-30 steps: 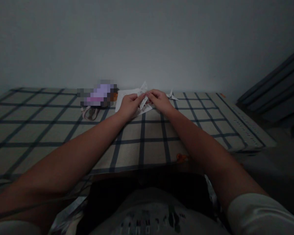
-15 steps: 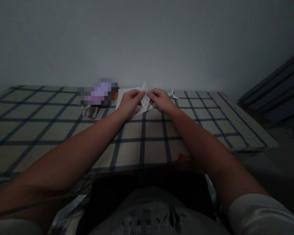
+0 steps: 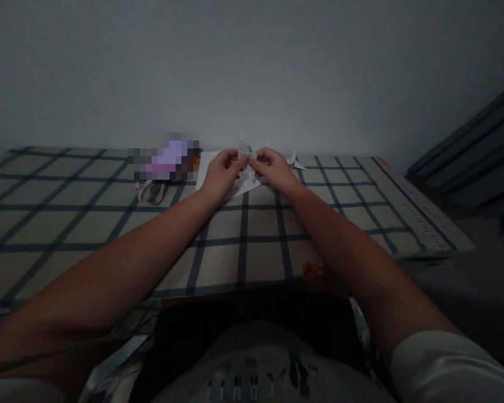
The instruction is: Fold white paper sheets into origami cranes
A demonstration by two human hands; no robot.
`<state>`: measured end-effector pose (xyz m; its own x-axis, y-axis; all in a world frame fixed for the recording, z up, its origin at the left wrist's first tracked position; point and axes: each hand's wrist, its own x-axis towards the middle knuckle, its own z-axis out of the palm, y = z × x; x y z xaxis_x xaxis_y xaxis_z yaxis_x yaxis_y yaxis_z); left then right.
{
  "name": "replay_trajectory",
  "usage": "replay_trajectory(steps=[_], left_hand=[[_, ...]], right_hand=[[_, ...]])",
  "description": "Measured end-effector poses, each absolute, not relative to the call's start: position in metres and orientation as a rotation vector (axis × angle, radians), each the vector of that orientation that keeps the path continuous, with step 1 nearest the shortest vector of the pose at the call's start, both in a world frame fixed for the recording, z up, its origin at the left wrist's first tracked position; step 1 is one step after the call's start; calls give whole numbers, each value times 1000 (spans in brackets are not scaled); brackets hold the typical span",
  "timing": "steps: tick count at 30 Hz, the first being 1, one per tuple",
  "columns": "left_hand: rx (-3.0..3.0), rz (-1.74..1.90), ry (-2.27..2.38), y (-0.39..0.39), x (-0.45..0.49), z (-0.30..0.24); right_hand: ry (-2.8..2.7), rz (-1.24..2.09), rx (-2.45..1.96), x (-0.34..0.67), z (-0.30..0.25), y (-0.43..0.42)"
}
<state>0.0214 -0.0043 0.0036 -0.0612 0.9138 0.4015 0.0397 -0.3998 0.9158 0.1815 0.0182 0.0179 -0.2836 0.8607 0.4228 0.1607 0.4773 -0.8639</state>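
Between my two hands is a piece of folded white paper (image 3: 247, 148), its pointed tip sticking up toward the wall. My left hand (image 3: 223, 170) pinches it from the left with thumb and fingers. From the right, my right hand (image 3: 274, 168) pinches the same paper, and the two thumbs almost meet at its middle. Below the hands a flat white sheet (image 3: 205, 162) lies on the table, partly covered by my left hand. Just right of my right hand stands a small folded paper crane (image 3: 295, 162). The finer folds are too dim to make out.
A checked cloth (image 3: 260, 224) covers the table, which meets a plain wall (image 3: 252, 73) at the back. To the left lies a blurred-out purple and pink item (image 3: 170, 157) with a pink strap (image 3: 151, 193). Dark slatted panels (image 3: 474, 140) stand at the right.
The folded paper has tipped and changed shape between my fingers, its point now a little higher and further left. Both hands keep hold of it at nearly the same place.
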Motion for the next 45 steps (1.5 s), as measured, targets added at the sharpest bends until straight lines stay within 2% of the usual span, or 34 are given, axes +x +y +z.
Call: replay_trajectory(steps=[5, 12, 16, 22, 28, 37, 45], left_hand=[[1421, 1503, 970, -12, 31, 3], [1420, 1351, 763, -15, 34, 3], [1279, 1462, 888, -5, 26, 0], [1056, 1427, 860, -1, 22, 4], [1094, 1377, 924, -7, 23, 10], [1193, 1322, 997, 2, 12, 8], [1376, 1319, 939, 15, -3, 1]], right_hand=[[-1742, 583, -939, 189, 17, 21], [-1979, 511, -842, 188, 13, 19], [-1940, 563, -816, 189, 16, 20], [-1856, 828, -782, 191, 17, 21], [-1925, 1057, -730, 186, 10, 19], [-2038, 603, -761, 197, 20, 20], [-2034, 718, -789, 198, 19, 24]])
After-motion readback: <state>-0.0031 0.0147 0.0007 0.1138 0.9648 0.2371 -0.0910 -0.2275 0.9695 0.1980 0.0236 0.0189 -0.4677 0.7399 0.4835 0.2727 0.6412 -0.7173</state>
